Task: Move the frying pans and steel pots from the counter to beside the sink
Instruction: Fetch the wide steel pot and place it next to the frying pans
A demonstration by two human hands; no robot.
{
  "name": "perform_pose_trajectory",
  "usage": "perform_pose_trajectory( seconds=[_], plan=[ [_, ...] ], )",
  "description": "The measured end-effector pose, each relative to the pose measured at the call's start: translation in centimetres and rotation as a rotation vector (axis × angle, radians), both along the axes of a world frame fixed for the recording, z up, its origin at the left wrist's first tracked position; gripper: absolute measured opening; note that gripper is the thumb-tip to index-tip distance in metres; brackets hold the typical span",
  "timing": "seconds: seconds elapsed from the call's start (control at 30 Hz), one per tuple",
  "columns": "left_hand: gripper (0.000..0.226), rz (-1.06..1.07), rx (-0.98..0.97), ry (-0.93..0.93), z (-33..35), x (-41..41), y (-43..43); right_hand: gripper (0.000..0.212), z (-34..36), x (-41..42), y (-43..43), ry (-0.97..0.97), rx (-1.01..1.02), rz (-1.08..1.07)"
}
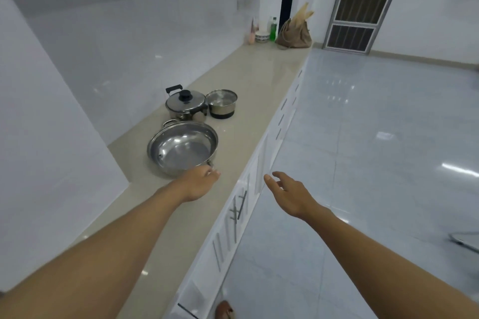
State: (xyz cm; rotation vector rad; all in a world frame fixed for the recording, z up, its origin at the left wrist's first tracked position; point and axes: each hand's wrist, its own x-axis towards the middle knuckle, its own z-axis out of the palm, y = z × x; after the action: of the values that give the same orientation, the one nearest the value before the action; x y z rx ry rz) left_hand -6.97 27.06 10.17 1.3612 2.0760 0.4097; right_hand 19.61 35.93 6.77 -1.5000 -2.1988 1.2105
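A wide, shallow steel pan (pixel 181 147) sits on the beige counter (pixel 259 80), closest to me. Behind it stand a lidded steel pot (pixel 185 106) with black knob and handles, and a small open steel pot (pixel 222 102) with a dark base. My left hand (pixel 198 181) reaches over the counter to the pan's near rim, its fingers curled round the small near handle. My right hand (pixel 287 191) hovers off the counter's edge above the cabinet fronts, fingers spread and holding nothing. No sink is in view.
At the counter's far end stand a brown bag (pixel 294 33), a green bottle (pixel 273 30) and a small bowl (pixel 261 37). White drawers with metal bar handles (pixel 239 204) run below the counter. Glossy tiled floor (pixel 375 163) lies to the right, with a metal door (pixel 363 2) beyond.
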Motion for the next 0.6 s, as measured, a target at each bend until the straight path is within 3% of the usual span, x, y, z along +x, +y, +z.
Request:
perform_pose_trajectory(
  seconds=[0.33,0.47,0.6],
  plan=[
    [0.045,0.072,0.027,0.019,-0.9,-8.5,12.8,0.078,1.0,-6.3,12.4,-0.053,0.033,-0.022],
    [0.059,0.114,0.002,0.032,-1.7,-12.0,14.7,0.079,0.7,-9.9,15.8,-0.071,0.021,0.029],
    [0.055,0.217,-0.006,0.013,-3.0,-14.9,15.7,0.077,-0.1,-14.5,18.9,-0.083,0.030,0.119]
  ],
)
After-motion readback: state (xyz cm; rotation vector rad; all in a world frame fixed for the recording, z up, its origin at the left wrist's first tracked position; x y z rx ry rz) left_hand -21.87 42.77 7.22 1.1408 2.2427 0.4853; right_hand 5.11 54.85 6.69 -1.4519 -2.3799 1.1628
